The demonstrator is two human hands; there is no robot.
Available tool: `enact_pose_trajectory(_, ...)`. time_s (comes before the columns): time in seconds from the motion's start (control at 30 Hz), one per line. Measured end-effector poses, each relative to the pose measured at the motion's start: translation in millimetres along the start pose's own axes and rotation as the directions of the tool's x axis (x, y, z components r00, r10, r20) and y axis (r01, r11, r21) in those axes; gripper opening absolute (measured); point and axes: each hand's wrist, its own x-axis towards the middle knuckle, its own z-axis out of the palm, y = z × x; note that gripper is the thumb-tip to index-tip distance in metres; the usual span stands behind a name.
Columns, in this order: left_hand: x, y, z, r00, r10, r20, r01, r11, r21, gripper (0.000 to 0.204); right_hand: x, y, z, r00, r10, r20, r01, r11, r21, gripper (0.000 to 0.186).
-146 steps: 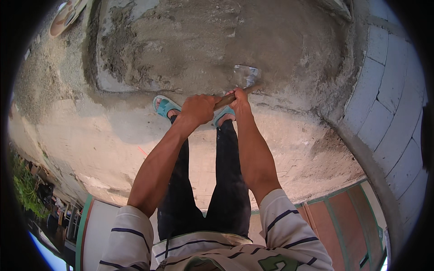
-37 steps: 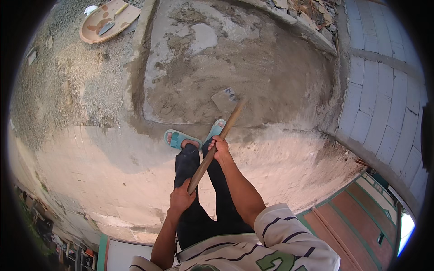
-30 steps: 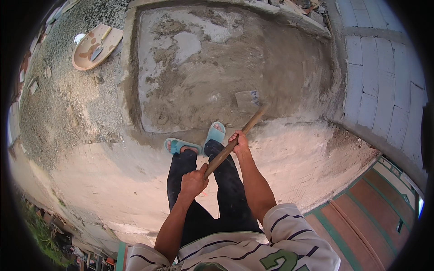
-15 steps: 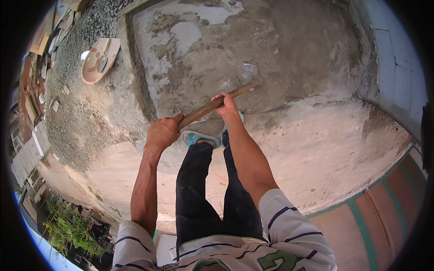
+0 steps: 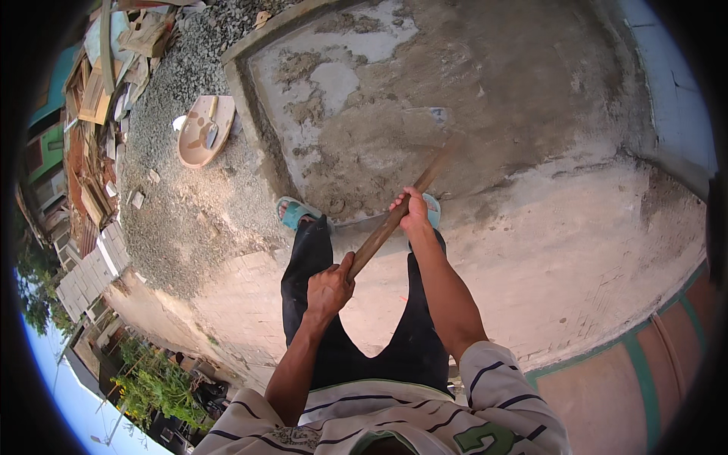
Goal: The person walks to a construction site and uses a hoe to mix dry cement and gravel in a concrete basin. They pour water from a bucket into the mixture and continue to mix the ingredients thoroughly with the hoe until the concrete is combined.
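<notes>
Both my hands are closed round a long wooden handle (image 5: 387,233), which slants away from me to the far right. My left hand (image 5: 331,293) grips its near end, in front of my left thigh. Further up the shaft, my right hand (image 5: 412,210) wraps round it above my right foot. The handle's far end blurs over a patch of wet grey mortar (image 5: 379,144), and no tool head can be made out there. A small pale scrap (image 5: 437,114) lies on the mortar beyond that end.
A low raised edge (image 5: 254,114) borders the mortar on the left. Beyond it, a shallow pinkish basin (image 5: 199,155) holds a trowel (image 5: 212,130) on gravel (image 5: 163,250). Scrap wood (image 5: 95,98) is piled far left. A pale wall (image 5: 675,91) stands at right. My sandalled feet are spread.
My hands have drawn the handle back toward my body, and it now points more steeply away from me. My left foot has stepped out to the left. The view has shifted too.
</notes>
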Motion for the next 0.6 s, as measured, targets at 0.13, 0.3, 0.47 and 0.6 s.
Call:
enact_pose_trajectory(0.13,45.4,21.4,14.4,0.984,0.169,0.062,-0.168,0.986,-0.020,0.050,-2.0,-64.9,-31.1,0.994,-0.068,-0.088,0.075,0.994,0.080,0.022)
enact_pose_trajectory(0.3,125.3,-27.5,3.9,0.903,0.411,0.124,-0.417,0.908,0.030,0.042,24.8,-65.4,-34.1,0.979,-0.144,-0.147,0.174,0.959,0.225,0.023)
enact_pose_trajectory(0.47,229.2,-123.3,-65.3,0.735,0.668,0.117,-0.677,0.712,0.188,0.031,108.0,0.8,15.1,0.946,-0.299,-0.126,0.323,0.831,0.454,0.023)
enact_pose_trajectory(0.6,278.4,-239.9,-193.7,0.709,0.657,0.256,-0.656,0.481,0.581,0.018,168.3,151.9,199.9,0.996,-0.036,0.081,-0.033,0.697,0.716,0.024)
